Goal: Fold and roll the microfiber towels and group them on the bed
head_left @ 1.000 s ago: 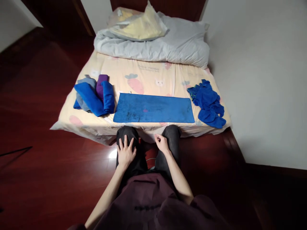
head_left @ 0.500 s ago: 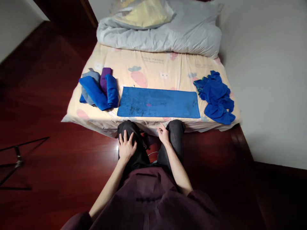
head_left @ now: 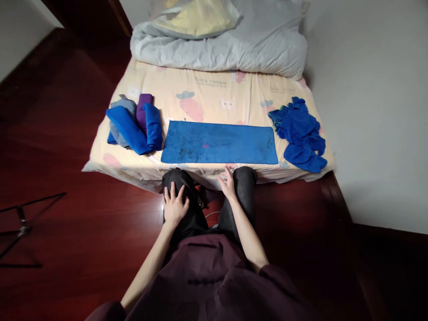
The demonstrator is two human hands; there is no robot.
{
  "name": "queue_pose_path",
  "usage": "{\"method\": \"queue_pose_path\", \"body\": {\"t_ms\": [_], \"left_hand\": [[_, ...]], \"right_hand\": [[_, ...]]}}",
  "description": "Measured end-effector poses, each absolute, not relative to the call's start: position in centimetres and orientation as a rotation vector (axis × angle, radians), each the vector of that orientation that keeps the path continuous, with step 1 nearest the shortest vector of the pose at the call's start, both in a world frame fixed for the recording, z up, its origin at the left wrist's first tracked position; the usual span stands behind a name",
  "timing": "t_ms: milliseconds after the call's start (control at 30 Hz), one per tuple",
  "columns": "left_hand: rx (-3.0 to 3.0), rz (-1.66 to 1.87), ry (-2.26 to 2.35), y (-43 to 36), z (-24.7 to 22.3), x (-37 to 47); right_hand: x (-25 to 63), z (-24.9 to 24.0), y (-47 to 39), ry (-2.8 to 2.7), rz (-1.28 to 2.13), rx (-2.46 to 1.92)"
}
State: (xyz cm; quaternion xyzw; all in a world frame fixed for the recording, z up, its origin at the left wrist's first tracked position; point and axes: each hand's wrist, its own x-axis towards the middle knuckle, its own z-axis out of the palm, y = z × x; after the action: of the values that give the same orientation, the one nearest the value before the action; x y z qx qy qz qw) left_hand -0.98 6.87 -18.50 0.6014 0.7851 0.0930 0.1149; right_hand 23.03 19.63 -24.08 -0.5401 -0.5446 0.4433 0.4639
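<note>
My left hand lies on my left knee with its fingers spread, holding nothing. Beside my right knee is my right hand, fingers apart and pointing toward the bed, with nothing in it. Just beyond both knees, a blue towel with dark stains and a small pink spot lies flat along the bed's near edge. To its left is a pile of rolled or folded towels in blue, grey and purple. Crumpled blue cloths, one with a green edge, are heaped to its right.
The bed has a cream sheet with carrot prints. A grey quilt lies rolled at the back, with a yellow item in a clear bag on top. Black stand legs rest on the red floor at left. A wall rises at right.
The view has shifted slightly, so the scene sits a little further left. My right hand's fingers have straightened a bit toward the bed edge. The left hand and the cloths stay put.
</note>
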Motion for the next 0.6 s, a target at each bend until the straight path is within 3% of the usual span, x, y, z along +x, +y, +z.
{"method": "queue_pose_path", "body": {"t_ms": [600], "left_hand": [[1.741, 0.231, 2.27, 7.0, -17.4, -0.7]], "right_hand": [[21.5, -24.2, 22.8, -0.888, 1.442, -1.303]]}}
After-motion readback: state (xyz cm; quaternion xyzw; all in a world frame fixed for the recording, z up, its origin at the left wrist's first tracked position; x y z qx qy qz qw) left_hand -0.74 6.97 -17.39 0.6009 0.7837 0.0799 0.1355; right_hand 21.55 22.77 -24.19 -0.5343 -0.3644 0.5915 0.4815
